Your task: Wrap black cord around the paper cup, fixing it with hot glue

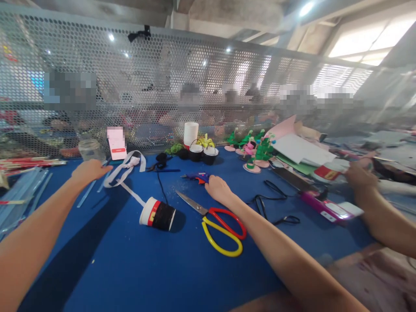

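Observation:
My right hand (219, 189) is closed around the back of a blue glue gun (198, 177) with a red trigger; its nozzle points left. My left hand (91, 171) is at the far left, fingers curled and mostly hidden, above clear glue sticks (85, 194). Whatever it pinches, I cannot make out. Between the hands, a paper cup (150, 212), partly wrapped in black cord, lies on its side. White ribbon (131, 193) runs from it to a loose coil. Large scissors (208, 213) with red and yellow handles lie half-opened below my right hand.
Behind stand a glass jar (91, 149), a phone (117, 145), stacked cups (191, 132), small black-and-white baskets (210, 154) and green craft plants (263, 149). A co-worker's hand (362, 175) holds a cup (328, 172) at right, near a purple case (325, 206). A perforated metal screen (156, 78) borders the table.

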`<state>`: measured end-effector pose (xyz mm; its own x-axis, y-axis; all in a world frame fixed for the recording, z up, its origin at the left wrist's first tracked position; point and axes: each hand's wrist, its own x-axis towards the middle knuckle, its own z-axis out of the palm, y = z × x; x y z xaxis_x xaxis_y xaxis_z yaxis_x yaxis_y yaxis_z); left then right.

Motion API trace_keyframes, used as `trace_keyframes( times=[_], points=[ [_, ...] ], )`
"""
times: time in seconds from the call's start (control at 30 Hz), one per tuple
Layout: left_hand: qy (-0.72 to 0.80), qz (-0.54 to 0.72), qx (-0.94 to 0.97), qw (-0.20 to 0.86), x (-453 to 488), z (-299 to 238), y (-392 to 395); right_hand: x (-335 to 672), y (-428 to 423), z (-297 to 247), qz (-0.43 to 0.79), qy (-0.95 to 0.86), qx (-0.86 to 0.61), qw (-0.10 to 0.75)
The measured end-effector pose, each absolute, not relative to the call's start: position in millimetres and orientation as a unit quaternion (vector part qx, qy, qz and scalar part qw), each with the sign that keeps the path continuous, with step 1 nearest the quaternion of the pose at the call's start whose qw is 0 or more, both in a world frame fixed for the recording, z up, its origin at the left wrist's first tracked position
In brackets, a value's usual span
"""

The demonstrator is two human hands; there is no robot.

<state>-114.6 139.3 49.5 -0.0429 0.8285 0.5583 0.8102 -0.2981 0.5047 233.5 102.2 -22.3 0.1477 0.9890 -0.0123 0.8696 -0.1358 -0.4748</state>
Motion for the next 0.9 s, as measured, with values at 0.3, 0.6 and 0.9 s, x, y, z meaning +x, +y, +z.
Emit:
trace_keyframes(
  times=[0.3,0.6,0.9],
  points=[
    [0.618,0.389,0.681,0.056,-61.3,85.0,96.4,246.7,89.5,13.1,0.397,-0.595,-0.586,0.38],
    [0.422,0.57,0.54,0.454,-21.6,83.4,75.7,225.2,67.1,18.7,0.769,-0.395,-0.205,0.46],
    [0.336,0.616,0.511,0.496,5.6,59.8,57.3,217.7,58.8,3.0,0.854,-0.283,-0.113,0.421]
  ],
)
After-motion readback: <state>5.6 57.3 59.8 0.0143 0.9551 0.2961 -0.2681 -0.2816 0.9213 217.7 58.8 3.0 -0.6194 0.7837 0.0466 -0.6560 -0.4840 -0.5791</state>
